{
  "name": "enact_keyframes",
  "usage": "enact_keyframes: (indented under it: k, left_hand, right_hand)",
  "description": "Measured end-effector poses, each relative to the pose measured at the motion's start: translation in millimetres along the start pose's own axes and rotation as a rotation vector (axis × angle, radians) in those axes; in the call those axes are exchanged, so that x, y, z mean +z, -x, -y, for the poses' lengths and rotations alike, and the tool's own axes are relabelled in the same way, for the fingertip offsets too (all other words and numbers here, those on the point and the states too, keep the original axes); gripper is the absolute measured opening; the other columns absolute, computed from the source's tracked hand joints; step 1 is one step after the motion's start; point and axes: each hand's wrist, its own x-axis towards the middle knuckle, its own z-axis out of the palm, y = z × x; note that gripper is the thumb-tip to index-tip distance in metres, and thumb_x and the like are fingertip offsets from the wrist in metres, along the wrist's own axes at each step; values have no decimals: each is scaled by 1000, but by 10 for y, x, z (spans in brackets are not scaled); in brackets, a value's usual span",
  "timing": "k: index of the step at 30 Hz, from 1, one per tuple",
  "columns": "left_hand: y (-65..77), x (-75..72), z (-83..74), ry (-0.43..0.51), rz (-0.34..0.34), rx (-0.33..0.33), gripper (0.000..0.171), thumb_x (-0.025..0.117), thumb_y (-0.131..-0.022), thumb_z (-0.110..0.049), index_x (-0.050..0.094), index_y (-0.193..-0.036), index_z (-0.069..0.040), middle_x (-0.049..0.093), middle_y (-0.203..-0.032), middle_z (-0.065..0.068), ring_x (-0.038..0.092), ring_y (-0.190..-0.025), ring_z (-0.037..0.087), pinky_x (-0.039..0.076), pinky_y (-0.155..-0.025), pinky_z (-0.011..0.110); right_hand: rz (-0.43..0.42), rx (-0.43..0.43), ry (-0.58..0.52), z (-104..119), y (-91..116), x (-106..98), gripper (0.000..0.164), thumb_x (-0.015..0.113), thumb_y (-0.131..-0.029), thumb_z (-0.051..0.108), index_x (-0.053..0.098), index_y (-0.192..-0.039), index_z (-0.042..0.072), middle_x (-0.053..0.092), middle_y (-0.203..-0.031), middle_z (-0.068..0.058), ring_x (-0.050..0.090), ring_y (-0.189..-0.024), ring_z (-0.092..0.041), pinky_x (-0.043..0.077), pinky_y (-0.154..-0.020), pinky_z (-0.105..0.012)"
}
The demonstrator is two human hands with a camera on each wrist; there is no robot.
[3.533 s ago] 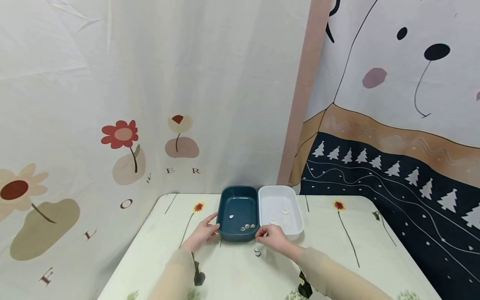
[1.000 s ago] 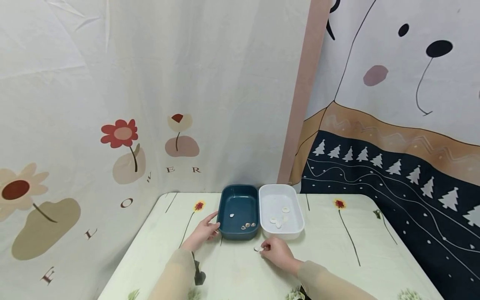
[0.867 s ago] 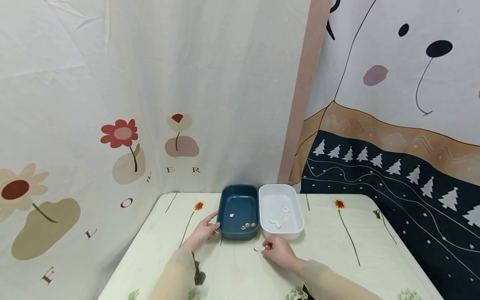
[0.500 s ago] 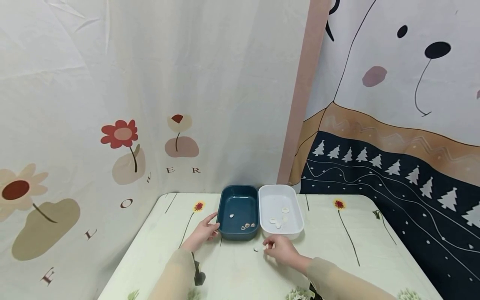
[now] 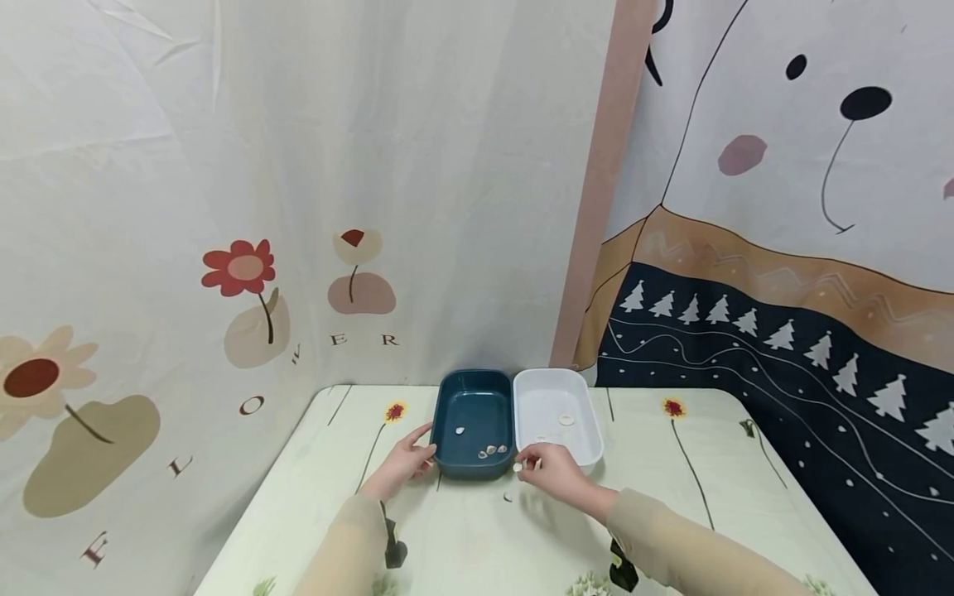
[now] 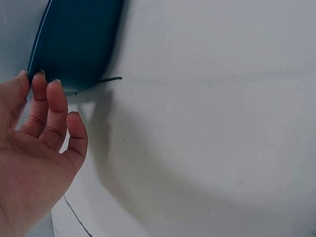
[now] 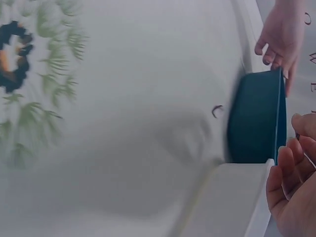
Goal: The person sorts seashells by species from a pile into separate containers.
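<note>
My left hand (image 5: 406, 460) grips the rim of a dark teal dish (image 5: 477, 406) at its left side. In the left wrist view the thumb and fingertips sit on either side of that dish's rim (image 6: 42, 24). My right hand (image 5: 555, 472) pinches a small round white piece (image 5: 517, 468), like a shell, just in front of where the two dishes meet. In the teal dish lie one white piece (image 5: 459, 430) and several small tan snail-like shells (image 5: 491, 450). A white dish (image 5: 596, 447) adjoins it, holding flat white pieces (image 5: 566, 420), partly hidden by my right hand.
One small curved white piece with a dark edge (image 5: 508, 497) lies on the flower-printed tablecloth (image 5: 462, 546), in front of the dishes. Printed curtains (image 5: 462, 207) hang right behind the dishes and to both sides.
My right hand has picked a white piece off the tablecloth and raised it forward to the dishes' front edge. More white pieces were in view in the white dish before. The left hand stays put.
</note>
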Motion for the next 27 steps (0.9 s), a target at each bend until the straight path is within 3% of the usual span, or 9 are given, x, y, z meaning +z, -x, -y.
enact_keyframes:
  k: [9,16,27]
  left_hand:
    - [-13,-13,10,1,1,-15,55,56,-99,-18,36,-150,-12,62,-83,12,56,-71,23,42,-64,32]
    - [-14,-8,6,3,2,-14,54,56,-99,-17,36,-150,-12,62,-83,12,56,-71,23,42,-63,32]
    - [-14,-16,8,7,2,-4,55,57,-99,-18,36,-149,-11,62,-84,13,58,-72,23,44,-64,32]
  right_hand:
    - [-9,60,-18,70,-237,-4,13,72,-81,7,72,-94,7,57,-72,7,46,-59,-8,40,-56,-25]
    - [-32,53,-27,67,-403,81,13,73,-82,9,72,-95,6,60,-73,7,51,-66,-8,42,-61,-26]
    - [12,183,-136,84,-592,260,14,70,-86,7,70,-100,3,62,-78,2,56,-69,-12,49,-60,-27]
